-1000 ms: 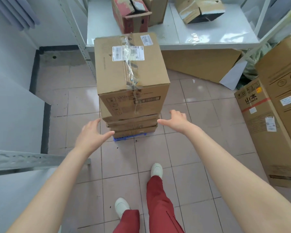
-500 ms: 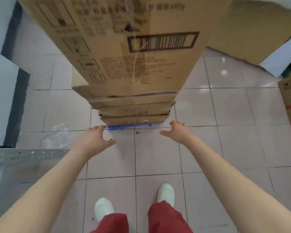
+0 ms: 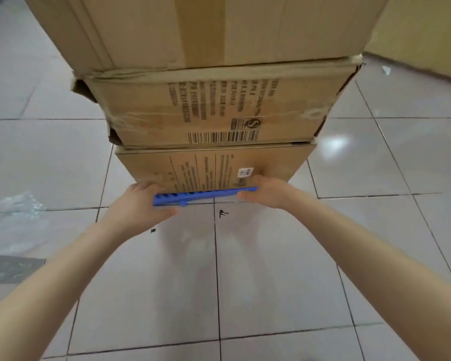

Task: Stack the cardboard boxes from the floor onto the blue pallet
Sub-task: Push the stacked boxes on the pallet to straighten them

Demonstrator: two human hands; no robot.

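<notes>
Both hands, left and right, clamp the ribbed blue plastic pallet under stacked cardboard boxes

We can make out print on two cardboard boxes, though none of it reads clearly. The middle box carries several lines of upside-down characters, too blurred to read, a round mark with an S-like sign and a barcode below. The bottom box shows columns of tiny unreadable text and a small white sticker.
</notes>
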